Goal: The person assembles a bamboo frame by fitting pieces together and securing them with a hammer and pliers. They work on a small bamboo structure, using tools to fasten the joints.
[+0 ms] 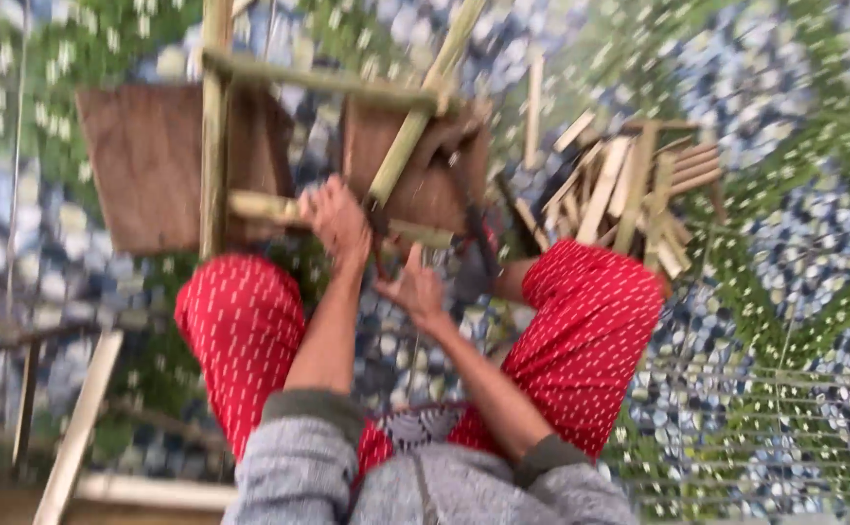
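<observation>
Sitting on a patterned mat [785, 243] in blue, green and white, red dotted trousers [240, 331], knees spread. Far left edge: loose bamboo slat [75, 433] lying diagonal. Upper left: brown wooden board [143, 165] under a bamboo frame [216, 126] of lashed green poles. Left hand [337, 222] is closed around the frame's lower crossbar. Right hand [415, 287] sits just beside it, fingers half curled near a dark thin tool [378, 219] below the slanted pole [410, 136] (motion blur, cannot tell whether it is actually gripping it). Second brown board [425, 175] sits behind that pole. Right of the knees: pile of short cut bamboo pieces [629, 190] on the mat.
</observation>
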